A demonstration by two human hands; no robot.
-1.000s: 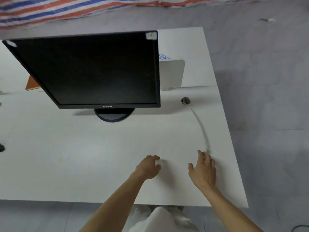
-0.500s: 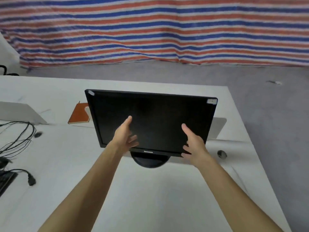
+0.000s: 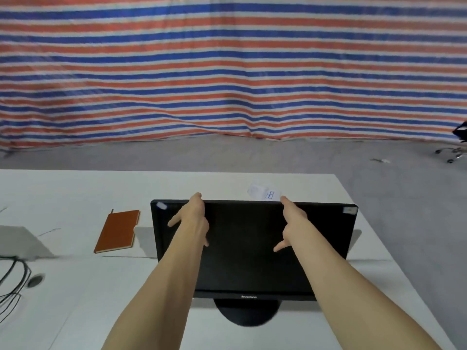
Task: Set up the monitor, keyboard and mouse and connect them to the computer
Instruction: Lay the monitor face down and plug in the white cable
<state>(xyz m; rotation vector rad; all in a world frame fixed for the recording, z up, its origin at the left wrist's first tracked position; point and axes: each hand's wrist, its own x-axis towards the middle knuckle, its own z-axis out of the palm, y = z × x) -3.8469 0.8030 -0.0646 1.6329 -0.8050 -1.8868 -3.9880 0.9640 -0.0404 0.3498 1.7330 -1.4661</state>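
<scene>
The striped tarp fills everything toward 12 o'clock, blue, red and white bands hanging down to the grey floor. Below it the white table spreads across the view. The monitor stands upright at its middle on a round black base, its dark screen facing me. My left hand and right hand lie in front of the screen, fingertips reaching its top edge. Each grip is wide, with fingers stretched and thumbs splayed, closed round nothing. An orange notebook lies flat at the monitor's 9 o'clock, and black cables trail at 8 o'clock. A small paper card shows behind the top edge at 12 o'clock.
</scene>
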